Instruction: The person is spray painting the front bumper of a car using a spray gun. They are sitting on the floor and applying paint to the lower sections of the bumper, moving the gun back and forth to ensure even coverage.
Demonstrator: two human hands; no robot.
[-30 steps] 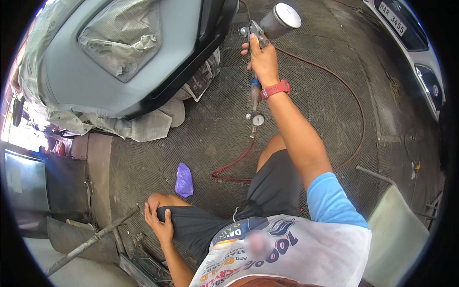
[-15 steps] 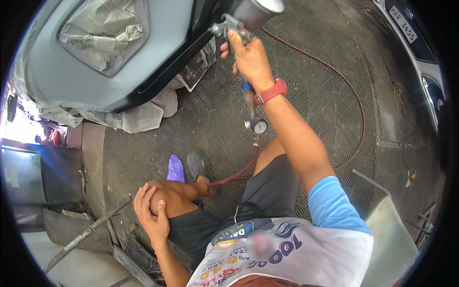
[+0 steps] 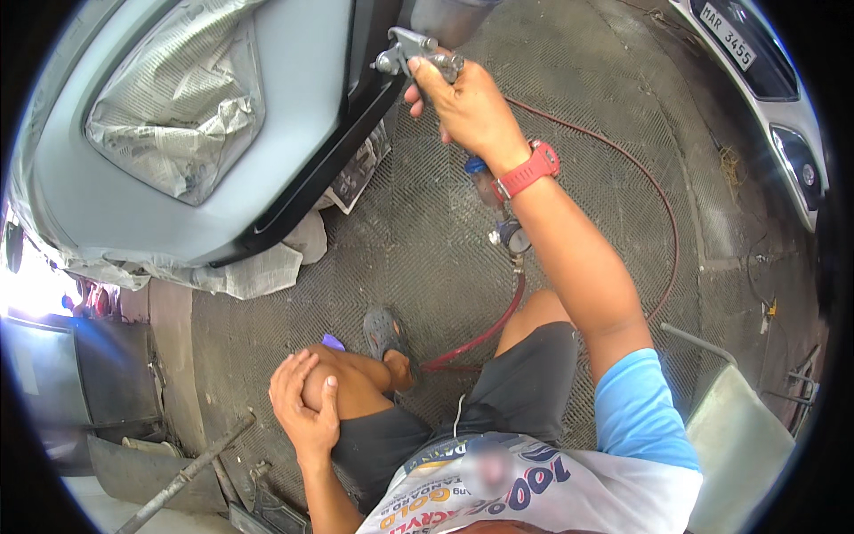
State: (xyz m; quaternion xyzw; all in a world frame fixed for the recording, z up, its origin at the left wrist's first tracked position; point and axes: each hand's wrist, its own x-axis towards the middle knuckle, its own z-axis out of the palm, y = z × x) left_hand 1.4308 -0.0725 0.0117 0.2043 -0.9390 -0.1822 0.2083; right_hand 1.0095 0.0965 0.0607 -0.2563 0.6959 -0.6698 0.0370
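Note:
My right hand (image 3: pixel 471 102) is wrapped round a metal paint spray gun (image 3: pixel 405 55), its nozzle end near the dark edge of the grey car body part (image 3: pixel 307 53). The gun's grey cup (image 3: pixel 449 20) runs off the top of the picture. Under the wrist hang a blue-topped fitting (image 3: pixel 480 173) and a round pressure gauge (image 3: pixel 516 236), joined to a red hose (image 3: pixel 494 325). Crumpled newspaper (image 3: pixel 187 107) covers an area of the grey part, and black trim (image 3: pixel 302 182) runs along its lower edge. My left hand (image 3: pixel 302 400) lies on my left knee, fingers stretched, holding nothing.
The hose loops across the ridged floor (image 3: pixel 587 214) on the right. A white car (image 3: pixel 792 133) stands at the far right. Beside me are a pale sheet panel (image 3: pixel 738 427) and, to the left, a metal bar (image 3: pixel 196 472). A purple bag (image 3: pixel 333 342) shows behind my knee.
The view has shifted. My right hand and the spray gun are slightly further left, with the cup more cut off at the top. My knee now hides most of the purple bag.

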